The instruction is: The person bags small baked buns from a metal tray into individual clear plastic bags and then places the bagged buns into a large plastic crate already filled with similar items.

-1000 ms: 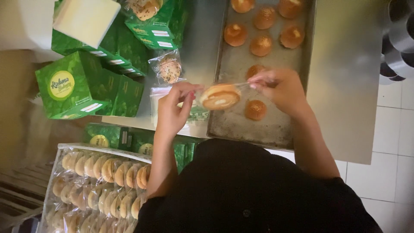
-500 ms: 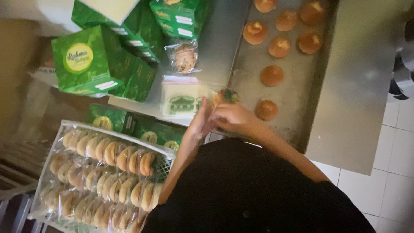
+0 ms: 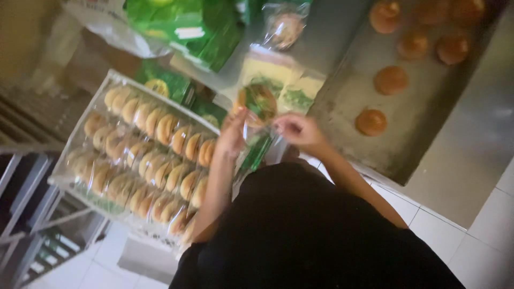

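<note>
Left hand (image 3: 233,135) and right hand (image 3: 297,130) close together, both pinching one clear bag with a bun (image 3: 258,103). Green boxes (image 3: 184,27) far left. White crate of bagged buns (image 3: 142,160) near left, grey tray (image 3: 423,101) right.

Dim, warm indoor light. Heavy motion blur throughout, worst left of the fingers (image 3: 242,119). Soft glare on the metal tray (image 3: 342,101) right of them. Dark shadow below.

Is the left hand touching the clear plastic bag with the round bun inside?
Touching. The head view shows the left hand with its fingertips against the clear plastic bag holding the bun.
</note>
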